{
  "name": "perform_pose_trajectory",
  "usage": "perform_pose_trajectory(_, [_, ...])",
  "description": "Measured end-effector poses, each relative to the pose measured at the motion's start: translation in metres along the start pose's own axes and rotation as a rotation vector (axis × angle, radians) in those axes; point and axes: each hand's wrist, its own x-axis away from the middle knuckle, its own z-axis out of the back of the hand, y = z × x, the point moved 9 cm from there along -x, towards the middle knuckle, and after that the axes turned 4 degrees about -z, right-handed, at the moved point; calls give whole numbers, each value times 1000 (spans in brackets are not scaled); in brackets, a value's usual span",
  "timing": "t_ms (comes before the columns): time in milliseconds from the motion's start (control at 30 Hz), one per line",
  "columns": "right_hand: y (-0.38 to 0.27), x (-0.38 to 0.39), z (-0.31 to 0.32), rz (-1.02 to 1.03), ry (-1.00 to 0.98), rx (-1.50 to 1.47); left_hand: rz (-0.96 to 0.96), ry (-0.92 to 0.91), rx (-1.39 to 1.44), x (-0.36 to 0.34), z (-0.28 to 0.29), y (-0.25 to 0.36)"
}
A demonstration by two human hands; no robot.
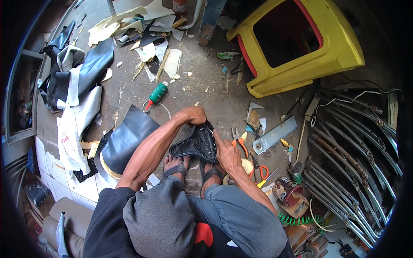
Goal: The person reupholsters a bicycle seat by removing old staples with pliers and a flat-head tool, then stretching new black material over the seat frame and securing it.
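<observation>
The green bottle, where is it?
In the head view the green bottle lies on the floor ahead of the person, left of middle, just beyond the left hand and above the black ribbed sheet.

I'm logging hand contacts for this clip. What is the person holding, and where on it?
Both hands grip a black seat cover: the left hand at its far, narrow end, the right hand along its right edge.

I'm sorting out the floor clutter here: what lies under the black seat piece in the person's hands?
Under the black seat piece the toes of two sandalled feet show, on concrete floor. Left hand grips its far end, right hand its side. Its underside is hidden.
</observation>
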Motion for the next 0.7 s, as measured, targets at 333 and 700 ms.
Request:
perform_pose_trajectory(333, [1, -12, -4, 52, 82, 6, 48, 108, -60, 14, 14, 19])
perform_pose_trajectory(700, [3, -9, -12, 37, -41, 35, 224, 174, 6, 38, 24, 34])
